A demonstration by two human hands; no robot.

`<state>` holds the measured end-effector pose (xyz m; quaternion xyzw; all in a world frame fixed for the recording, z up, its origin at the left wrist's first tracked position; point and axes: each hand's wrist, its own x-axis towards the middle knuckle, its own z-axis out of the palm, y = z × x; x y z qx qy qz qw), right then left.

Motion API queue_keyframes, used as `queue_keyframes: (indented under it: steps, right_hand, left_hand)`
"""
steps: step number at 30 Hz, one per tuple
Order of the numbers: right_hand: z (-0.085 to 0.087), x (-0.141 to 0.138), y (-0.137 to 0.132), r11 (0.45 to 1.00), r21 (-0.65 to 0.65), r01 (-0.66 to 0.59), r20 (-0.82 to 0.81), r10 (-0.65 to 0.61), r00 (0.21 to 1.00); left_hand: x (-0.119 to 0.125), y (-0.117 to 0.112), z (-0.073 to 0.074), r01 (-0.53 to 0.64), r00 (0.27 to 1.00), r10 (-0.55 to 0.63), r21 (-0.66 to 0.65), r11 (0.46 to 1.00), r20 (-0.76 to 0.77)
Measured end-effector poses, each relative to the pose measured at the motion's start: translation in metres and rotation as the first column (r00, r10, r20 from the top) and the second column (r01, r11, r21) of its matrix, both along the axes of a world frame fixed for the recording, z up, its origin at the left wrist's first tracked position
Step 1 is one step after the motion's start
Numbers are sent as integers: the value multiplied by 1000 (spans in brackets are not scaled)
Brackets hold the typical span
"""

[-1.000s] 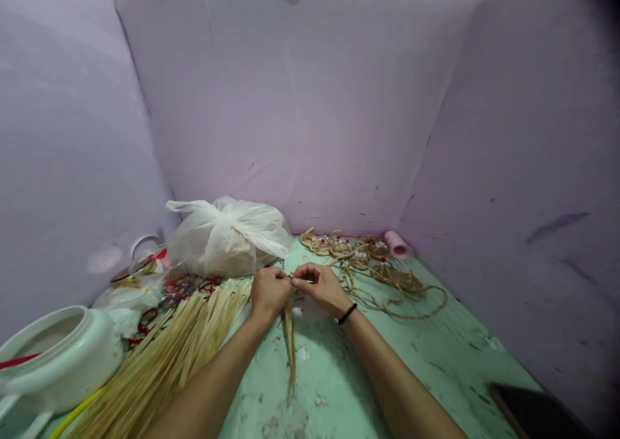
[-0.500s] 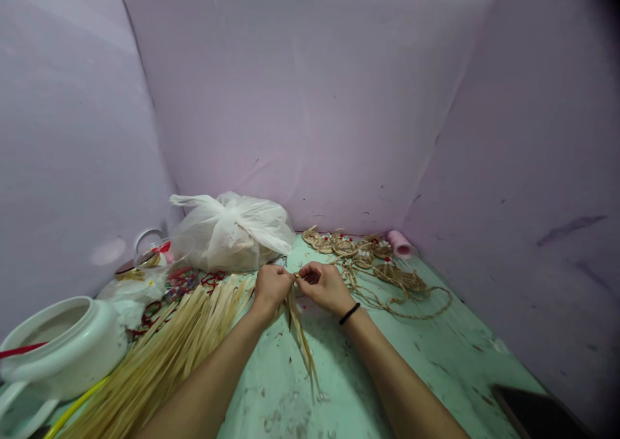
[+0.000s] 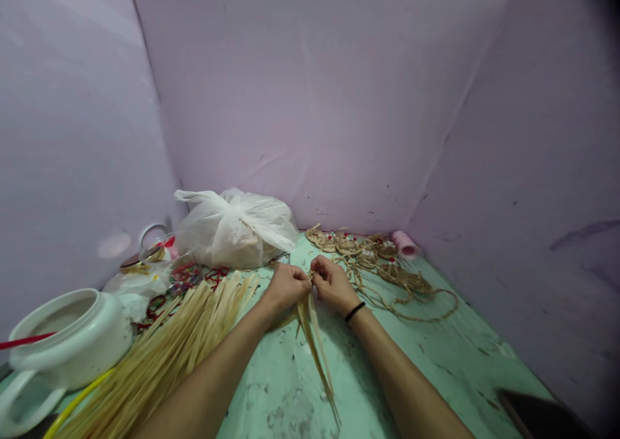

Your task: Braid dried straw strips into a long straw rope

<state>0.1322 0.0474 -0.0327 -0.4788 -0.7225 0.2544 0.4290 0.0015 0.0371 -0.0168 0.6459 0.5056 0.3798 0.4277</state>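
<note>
Close together over the middle of the table, my left hand point(image 3: 289, 285) and my right hand point(image 3: 333, 285) pinch the upper end of some flat straw strips point(image 3: 317, 345). The strips' loose ends hang down toward me and spread a little. A small knotted or braided bit shows between the fingertips, too small to make out clearly. A black band circles my right wrist. Beside my left forearm lies a large bundle of pale straw strips point(image 3: 179, 336). Beyond my right hand are braided straw ornaments point(image 3: 371, 248) with red and white beads and a long twisted cord point(image 3: 426, 316).
A tied white plastic bag point(image 3: 237, 232) stands at the back. A white pot point(image 3: 72, 336) with a handle is at the left, near bags of beads point(image 3: 186, 276). A pink thread spool point(image 3: 405, 245) lies back right; a dark flat object point(image 3: 537, 413) lies front right.
Both hands have shifted slightly to the right together with the straw strips. The hanging ends now show longer and more spread. The camera view has tilted down a little.
</note>
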Motion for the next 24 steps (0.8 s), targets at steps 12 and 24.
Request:
queue_keyframes:
  steps: [12, 24]
  right_hand:
    - [-9, -10, 3, 994, -108, -31, -300, -2, 954]
    - [-4, -15, 0, 948, -302, -98, -575, -99, 812]
  left_hand:
    - [3, 4, -13, -1, 986, -7, 45, 999, 166]
    - [7, 8, -26, -258, 948, 300, 285, 923, -111]
